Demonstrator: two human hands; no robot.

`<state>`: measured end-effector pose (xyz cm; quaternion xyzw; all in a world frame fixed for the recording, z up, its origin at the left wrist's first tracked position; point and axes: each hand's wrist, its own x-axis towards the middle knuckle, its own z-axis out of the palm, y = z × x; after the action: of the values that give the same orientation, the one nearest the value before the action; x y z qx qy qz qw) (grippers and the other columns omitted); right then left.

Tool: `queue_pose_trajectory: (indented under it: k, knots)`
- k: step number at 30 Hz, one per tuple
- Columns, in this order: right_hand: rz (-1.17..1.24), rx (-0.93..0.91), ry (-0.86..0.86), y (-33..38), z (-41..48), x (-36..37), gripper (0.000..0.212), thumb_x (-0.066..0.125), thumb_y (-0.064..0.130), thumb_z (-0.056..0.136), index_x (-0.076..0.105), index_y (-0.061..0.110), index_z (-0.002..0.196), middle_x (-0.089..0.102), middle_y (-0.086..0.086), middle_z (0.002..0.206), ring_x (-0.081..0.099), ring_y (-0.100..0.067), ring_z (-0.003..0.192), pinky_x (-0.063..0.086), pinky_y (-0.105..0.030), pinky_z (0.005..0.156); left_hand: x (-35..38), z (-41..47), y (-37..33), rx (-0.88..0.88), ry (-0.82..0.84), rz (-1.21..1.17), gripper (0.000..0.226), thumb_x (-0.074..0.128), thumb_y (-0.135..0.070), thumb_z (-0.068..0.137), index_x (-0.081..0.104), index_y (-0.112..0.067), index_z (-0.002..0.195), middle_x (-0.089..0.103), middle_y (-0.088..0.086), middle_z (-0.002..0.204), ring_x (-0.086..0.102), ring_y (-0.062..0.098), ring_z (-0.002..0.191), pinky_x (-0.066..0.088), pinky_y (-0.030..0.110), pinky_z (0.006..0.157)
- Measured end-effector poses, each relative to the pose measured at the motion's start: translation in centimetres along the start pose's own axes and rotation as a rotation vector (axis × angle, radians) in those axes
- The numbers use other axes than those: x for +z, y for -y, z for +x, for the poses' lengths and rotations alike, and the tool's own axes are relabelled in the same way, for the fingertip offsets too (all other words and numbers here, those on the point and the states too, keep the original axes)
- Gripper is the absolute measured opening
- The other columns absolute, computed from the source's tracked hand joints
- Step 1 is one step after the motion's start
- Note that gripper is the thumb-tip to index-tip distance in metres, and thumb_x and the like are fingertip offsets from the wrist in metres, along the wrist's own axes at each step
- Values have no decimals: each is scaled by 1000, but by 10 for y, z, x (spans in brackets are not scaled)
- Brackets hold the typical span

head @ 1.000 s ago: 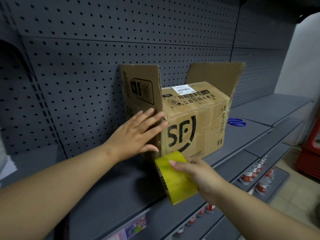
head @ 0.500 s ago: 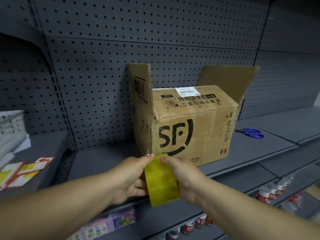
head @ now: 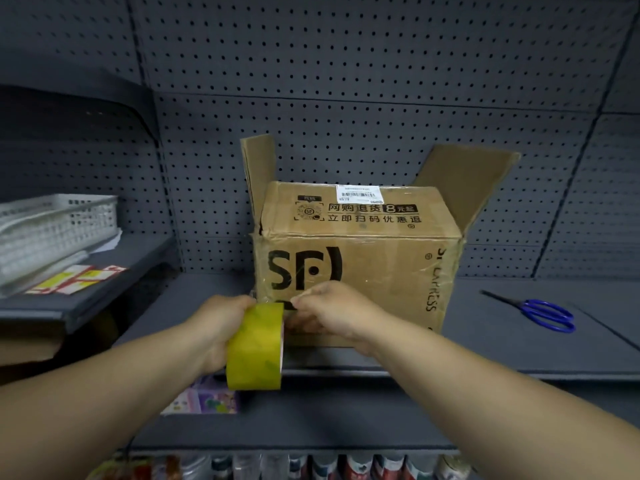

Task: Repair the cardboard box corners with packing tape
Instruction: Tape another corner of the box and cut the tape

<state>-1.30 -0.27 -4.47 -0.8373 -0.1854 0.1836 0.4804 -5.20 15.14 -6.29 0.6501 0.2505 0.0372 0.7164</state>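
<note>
Raised since a moment ago, the tape (head: pixel 254 348) now overlaps the box (head: pixel 360 265) at its 7 o'clock corner. Left hand (head: pixel 221 327) grips it, right hand (head: pixel 332 313) pinches its top edge. Box sits on the shelf (head: pixel 519 355), scissors (head: pixel 547 315) at its 3 o'clock.

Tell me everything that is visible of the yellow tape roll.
The roll of packing tape is wide, yellowish and glossy, with a pale core edge showing on its right side. It is held on edge in the air, band toward the camera, before the lower left front corner of the cardboard box. The left hand grips it from the left; the right hand pinches at its top edge, probably the free end.
</note>
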Motion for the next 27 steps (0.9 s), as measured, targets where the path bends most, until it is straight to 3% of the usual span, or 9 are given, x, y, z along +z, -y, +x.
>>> queue_pose_trajectory:
  k: [6,12,17,21,24,27]
  knots:
    - [-87,-130,-80,-9,-1,-29,19,50,28,92,65,16,92,65,-1,113,57,-17,107,43,-32,91,11,-6,1,33,-73,164,18,55,-17,90,58,-2,99,59,20,80,57,29,66,49,35,64]
    - [-101,-168,-188,-13,5,-40,23,50,26,91,64,9,97,66,-5,104,58,-17,95,47,-36,91,9,-5,1,76,-123,406,43,62,-19,84,49,3,119,62,21,96,60,29,74,47,29,57]
    - [-131,-210,-234,-23,5,-58,21,50,27,91,65,12,96,67,-5,97,60,-20,91,47,-35,84,11,-6,0,101,-209,541,42,65,-29,80,55,0,109,62,13,84,59,23,70,43,25,52]
    - [-197,-241,-203,-39,3,-79,18,51,29,91,65,18,94,65,2,100,59,-15,91,47,-31,81,19,-7,2,99,-298,618,68,64,-39,80,38,-5,132,54,17,124,56,28,99,46,32,75]
    - [-251,-254,-197,-49,1,-99,19,52,31,90,66,18,95,67,1,100,60,-16,92,48,-34,85,30,-11,6,76,-367,748,77,62,-46,80,30,-5,137,42,19,136,47,27,108,41,33,84]
    - [-242,-291,-192,-61,-4,-124,16,54,30,89,64,19,93,67,2,95,61,-17,90,48,-32,83,49,-22,7,45,-480,1035,91,56,-59,78,17,-11,144,19,21,149,24,37,135,28,43,109]
